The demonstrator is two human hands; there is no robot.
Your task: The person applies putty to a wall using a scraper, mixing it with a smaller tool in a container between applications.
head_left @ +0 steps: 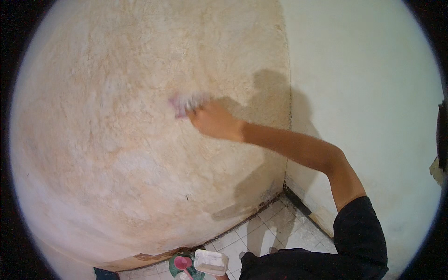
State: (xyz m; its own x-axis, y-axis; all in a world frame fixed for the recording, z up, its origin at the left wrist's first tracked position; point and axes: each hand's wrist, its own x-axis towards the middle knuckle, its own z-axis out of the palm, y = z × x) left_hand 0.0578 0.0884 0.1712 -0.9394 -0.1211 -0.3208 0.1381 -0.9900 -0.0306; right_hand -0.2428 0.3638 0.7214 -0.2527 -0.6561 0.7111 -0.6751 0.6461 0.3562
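My right hand (212, 119) is stretched out to the stained beige wall (112, 112), its fingers closed around a pinkish-white cloth (179, 105). Motion smears the cloth and fingers, so whether it is a rag or a sponge is hard to tell; it appears to be against the wall. Low in the view, a white rectangular plastic tub (211, 262) is held up by my left hand (223, 277). Only a sliver of that hand shows below the tub, and its fingers are mostly hidden.
Below stands a round green container (173, 269) with a pink dipper (183, 263) in it. Pale floor tiles (228, 239) run along the wall's foot. A smoother white wall (364, 84) meets the beige one at a corner on the right.
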